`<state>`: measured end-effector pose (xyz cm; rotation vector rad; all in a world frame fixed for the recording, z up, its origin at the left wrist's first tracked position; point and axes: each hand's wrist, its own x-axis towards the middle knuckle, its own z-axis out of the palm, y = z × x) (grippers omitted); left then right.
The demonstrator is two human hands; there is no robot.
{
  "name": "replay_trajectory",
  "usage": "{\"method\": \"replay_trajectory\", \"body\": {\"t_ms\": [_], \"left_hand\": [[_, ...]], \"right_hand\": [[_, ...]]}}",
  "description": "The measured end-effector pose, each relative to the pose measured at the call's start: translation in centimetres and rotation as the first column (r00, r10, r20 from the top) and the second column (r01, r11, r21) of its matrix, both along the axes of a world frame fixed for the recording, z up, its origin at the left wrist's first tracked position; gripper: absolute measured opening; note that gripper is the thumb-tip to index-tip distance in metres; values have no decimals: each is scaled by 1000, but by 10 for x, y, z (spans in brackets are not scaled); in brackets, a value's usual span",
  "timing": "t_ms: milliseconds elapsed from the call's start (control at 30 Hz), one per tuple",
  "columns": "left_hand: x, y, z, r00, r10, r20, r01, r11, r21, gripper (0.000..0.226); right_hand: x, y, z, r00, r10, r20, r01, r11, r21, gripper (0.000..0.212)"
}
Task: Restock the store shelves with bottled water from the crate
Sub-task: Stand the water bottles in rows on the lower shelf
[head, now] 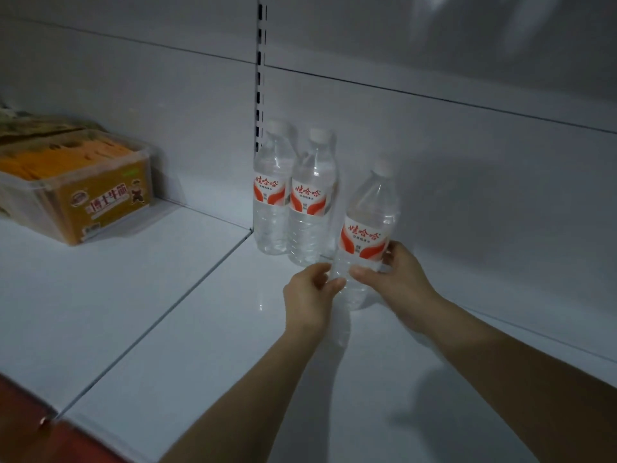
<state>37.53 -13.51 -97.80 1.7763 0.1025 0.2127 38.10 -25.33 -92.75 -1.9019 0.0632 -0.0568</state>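
Both my arms show bare. The left forearm (253,396) and the right forearm (500,362) are uncovered along their whole visible length, from the bottom edge of the view to the wrists. The right one looks much broader low in the corner (the wide lens stretches whatever lies near the edge). My left hand (309,289) and right hand (400,275) are bare too. On the right hand the thumbnail (358,271) shows, short and rounded. The dim light blurs finer detail of the knuckles.
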Motion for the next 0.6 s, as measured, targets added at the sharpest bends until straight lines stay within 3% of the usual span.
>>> {"method": "replay_trajectory", "body": {"t_ms": [133,333,600], "left_hand": [[22,-5,-8,993,67,-100,-63,997,48,40],[46,-7,-14,951,195,-242,-169,978,123,31],[54,-10,-16,937,224,-268,-177,966,186,35]], "right_hand": [[29,7,1,999,16,34,-14,999,-34,53],[56,10,-4,999,17,42,-14,998,-66,53],[75,12,3,999,54,5,-51,967,-251,46]]}}
